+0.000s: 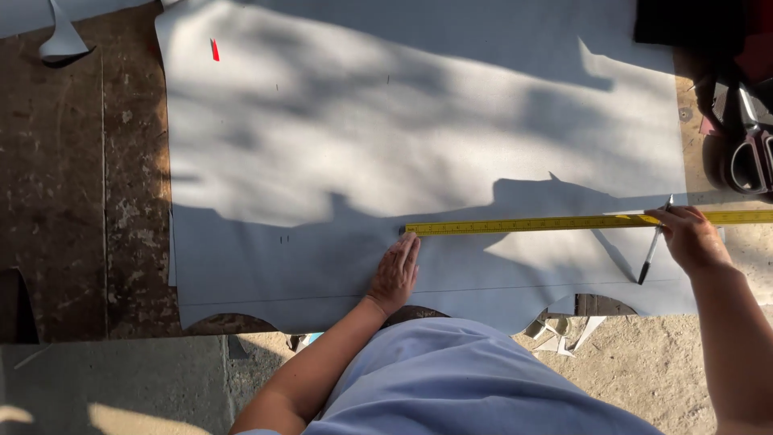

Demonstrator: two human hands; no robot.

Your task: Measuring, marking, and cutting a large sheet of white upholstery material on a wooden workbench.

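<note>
Sunlit and dappled with shadow, a worn brown worktable (80, 201) carries a large pale grey sheet of leather-like material (362, 121), spread flat and covering most of the head view. A yellow ruler (564, 222) lies across the sheet's lower right part, its left end just above the fingertips of the left hand (394, 272) and its right end running off past the sheet's edge. That left hand rests flat, palm down, fingers together and extended, pressing the sheet just below the ruler's end; it grips nothing. The right hand (691, 235) sits on the ruler near its right end, fingers closed around a slim dark pen (654, 246) that slants down and to the left, its lower end over the sheet just below the ruler.

A small red mark (214, 50) shows near the sheet's upper left corner, and pale offcuts (564, 330) lie at its scalloped lower edge. Metal-handled shears (753, 153) rest at the right edge, well apart from both hands.

By the look of it, the work is at the measuring and marking stage: ruler laid, sheet held down, pen off the straight edge. Marking would call for the pen tip brought up against the ruler while both hands keep ruler and sheet from shifting.
</note>
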